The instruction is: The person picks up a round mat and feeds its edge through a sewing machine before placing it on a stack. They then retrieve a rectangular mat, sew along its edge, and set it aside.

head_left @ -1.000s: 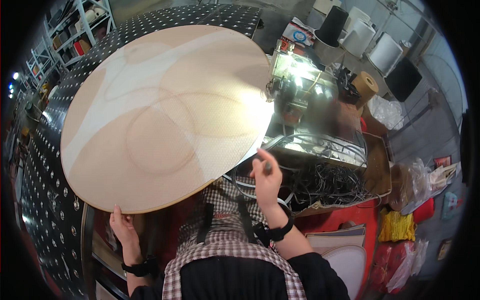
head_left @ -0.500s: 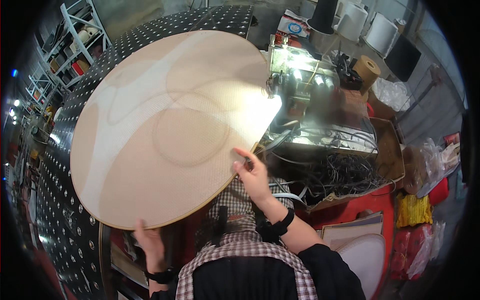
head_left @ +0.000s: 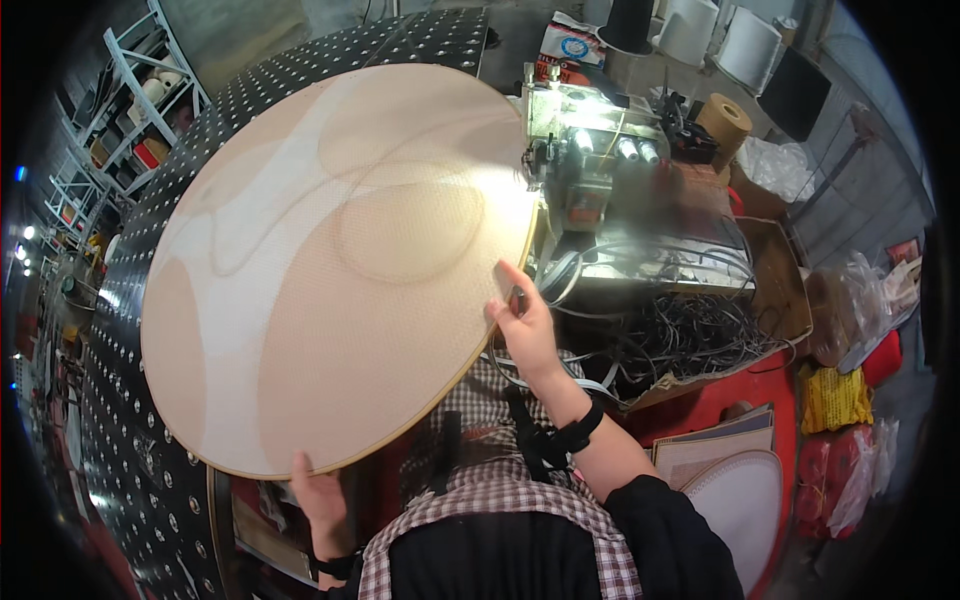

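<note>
A large round mat [head_left: 370, 350], pale pink and white with curving lines and a narrow tan edging, spreads across the black studded table. Its right edge lies against a lit sewing machine [head_left: 580, 140]. My right hand [head_left: 530, 330] grips the mat's lower right edge, thumb on top and index finger stretched along the rim; the other fingers are partly hidden. At the near edge, my left hand [head_left: 320, 500] has its thumb over the rim, with its fingers mostly out of sight underneath. Pale strips of tape [head_left: 565, 280] loop beside the machine, near my right hand.
A cardboard box [head_left: 785, 270] holding tangled dark strips [head_left: 690, 340] stands right of the machine. Thread cones [head_left: 750, 45] line the back right. Flat mats [head_left: 740, 500] lean at my lower right, beside a yellow bundle [head_left: 835, 398]. The studded table [head_left: 150, 400] extends left.
The mat has turned counterclockwise, its near edge shifting right and its right edge sliding up past the machine. My right hand has moved slightly up and right, my left hand slightly right and down.
</note>
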`<state>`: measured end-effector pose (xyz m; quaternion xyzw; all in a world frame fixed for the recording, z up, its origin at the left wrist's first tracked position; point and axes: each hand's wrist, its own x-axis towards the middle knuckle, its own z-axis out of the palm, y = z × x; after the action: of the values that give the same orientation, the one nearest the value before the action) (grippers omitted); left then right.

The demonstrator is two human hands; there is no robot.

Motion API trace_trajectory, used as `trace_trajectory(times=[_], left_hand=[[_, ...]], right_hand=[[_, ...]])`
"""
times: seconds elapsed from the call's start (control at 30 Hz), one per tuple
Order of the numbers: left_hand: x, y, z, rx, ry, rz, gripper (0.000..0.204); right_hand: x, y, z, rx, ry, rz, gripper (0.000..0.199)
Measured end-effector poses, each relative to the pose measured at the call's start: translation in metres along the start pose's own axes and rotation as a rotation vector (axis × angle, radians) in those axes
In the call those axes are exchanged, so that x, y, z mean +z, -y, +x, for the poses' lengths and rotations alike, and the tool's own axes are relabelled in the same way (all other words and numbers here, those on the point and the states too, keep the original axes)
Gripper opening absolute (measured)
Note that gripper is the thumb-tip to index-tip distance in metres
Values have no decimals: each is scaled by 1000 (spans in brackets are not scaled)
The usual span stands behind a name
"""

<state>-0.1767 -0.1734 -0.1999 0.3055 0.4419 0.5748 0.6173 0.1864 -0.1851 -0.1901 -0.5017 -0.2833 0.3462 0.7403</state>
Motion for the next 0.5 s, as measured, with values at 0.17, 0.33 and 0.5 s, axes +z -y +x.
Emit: trace_trajectory(times=[0.17, 0.33, 0.5], left_hand=[[-4, -14, 3, 132, -8, 13, 43], [-2, -12, 4, 159, -10, 69, 39], [2, -4, 6, 170, -26, 102, 43]], right_hand=[[-6, -1, 4, -61, -1, -195, 57], [-11, -3, 10, 6, 24, -82, 56], [-15, -5, 23, -18, 30, -77, 55]])
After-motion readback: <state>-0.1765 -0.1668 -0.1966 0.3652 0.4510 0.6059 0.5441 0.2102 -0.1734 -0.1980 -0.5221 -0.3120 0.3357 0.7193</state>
